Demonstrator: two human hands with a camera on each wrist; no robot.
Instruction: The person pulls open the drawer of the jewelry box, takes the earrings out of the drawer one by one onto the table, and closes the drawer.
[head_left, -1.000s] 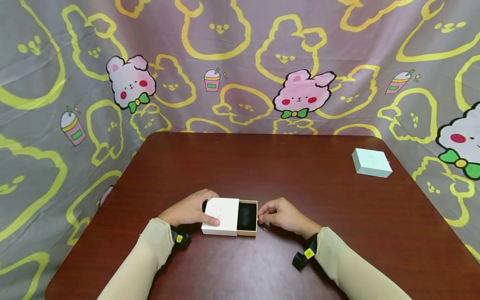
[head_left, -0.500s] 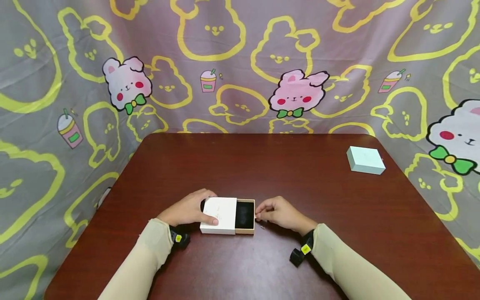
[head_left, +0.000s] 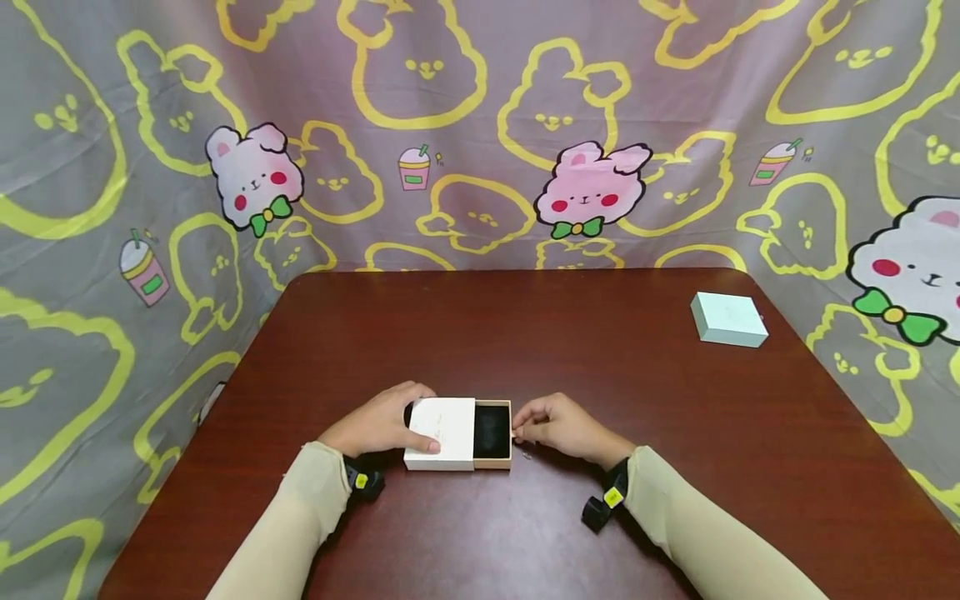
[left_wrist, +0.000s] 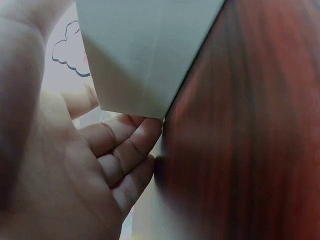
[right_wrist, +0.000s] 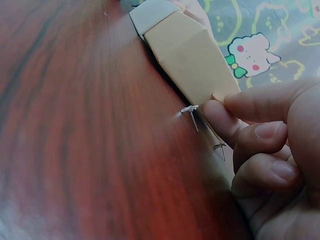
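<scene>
In the head view my left hand grips the white sleeve of a drawer box, thumb on top and fingers round the far side. Its tan inner drawer, lined in black, sticks partly out on the right. At the drawer's outer end my right hand pinches a small pull tab, mostly hidden by thumb and index finger. Beside those fingers, in the right wrist view, lie two small metal pieces with thin posts, like stud earrings: one near the drawer, another closer to my curled fingers.
A pale mint box lies at the table's back right. The brown wooden table reaches back to a patterned cloth. Something pale shows past the table's left edge.
The head view has shifted slightly. Both hands and the partly open drawer box keep the same position relative to each other.
</scene>
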